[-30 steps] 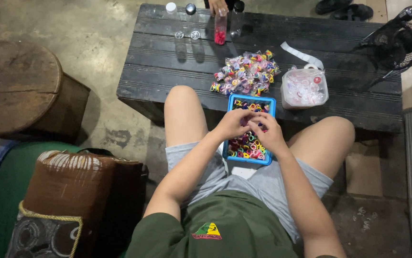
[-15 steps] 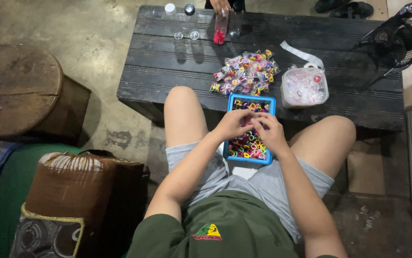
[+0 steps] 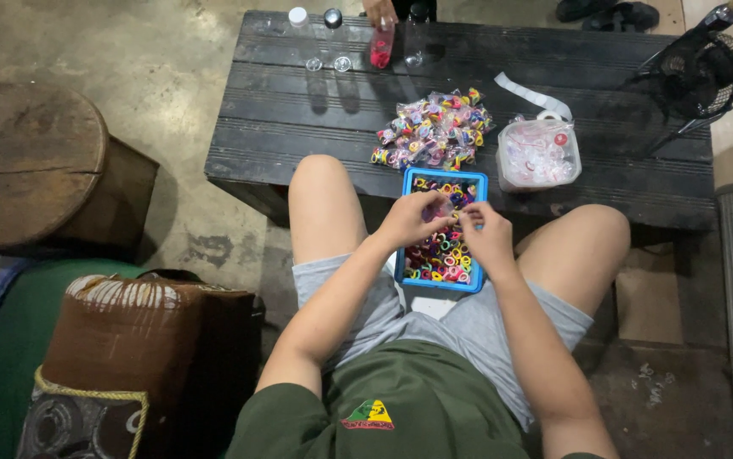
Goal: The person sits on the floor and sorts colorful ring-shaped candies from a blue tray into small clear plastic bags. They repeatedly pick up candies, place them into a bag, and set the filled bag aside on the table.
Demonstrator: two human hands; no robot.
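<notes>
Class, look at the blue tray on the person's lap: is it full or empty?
Nearly full. The blue tray holds a heap of small coloured rings across its visible floor, beneath the left hand and right hand.

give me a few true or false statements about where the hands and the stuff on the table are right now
1. Both hands meet over a blue tray of small colourful rings. True: the left hand and the right hand are together above it.
2. The blue tray sits in the middle of the dark table. False: it rests between the person's knees, at the table's near edge.
3. A pile of small filled clear packets lies on the table beyond the tray. True.
4. The clear bag is left of that pile. False: it lies to its right.
5. Another person's hand holds a bottle with red contents at the far edge. True.
</notes>
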